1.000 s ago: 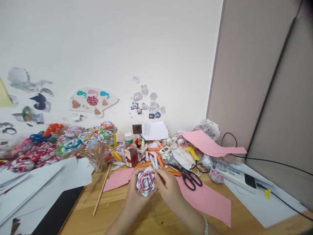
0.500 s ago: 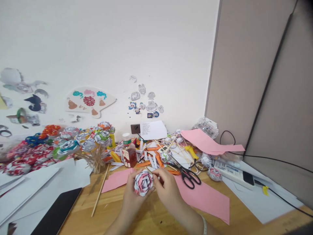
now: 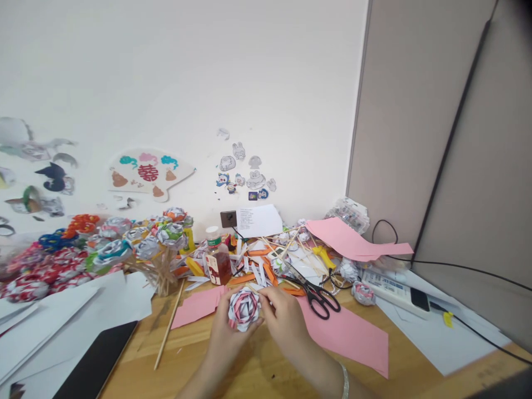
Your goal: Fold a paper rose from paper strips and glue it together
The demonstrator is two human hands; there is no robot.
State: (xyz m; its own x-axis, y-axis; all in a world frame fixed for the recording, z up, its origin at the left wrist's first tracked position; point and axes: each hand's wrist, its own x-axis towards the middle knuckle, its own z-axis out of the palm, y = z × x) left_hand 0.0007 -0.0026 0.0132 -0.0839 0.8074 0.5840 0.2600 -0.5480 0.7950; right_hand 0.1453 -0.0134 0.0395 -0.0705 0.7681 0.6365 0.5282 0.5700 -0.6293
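Note:
My left hand (image 3: pixel 224 339) cups a folded paper rose (image 3: pixel 243 308), white with pink and red bands, from below and the left. My right hand (image 3: pixel 284 320) pinches the rose's right edge with thumb and fingertips. Both hands hover low over the wooden desk (image 3: pixel 266 371). Behind the rose lies a pink paper sheet (image 3: pixel 194 306), and a second pink sheet (image 3: pixel 353 338) stretches to the right. Black scissors (image 3: pixel 316 297) rest just right of my right hand.
A bunch of paper roses on sticks (image 3: pixel 137 244) stands at the left. A small bottle (image 3: pixel 216 263), paper strips and skewers (image 3: pixel 266 260) clutter the back. White sheets (image 3: pixel 62 316), a dark tablet (image 3: pixel 95 366), a loose wooden stick (image 3: pixel 168 327) and a power strip (image 3: pixel 394 291) with cables lie around.
Both hands with the rose have drifted slightly left and away from me. The rose has turned a little between my fingers; my grip on it stays the same.

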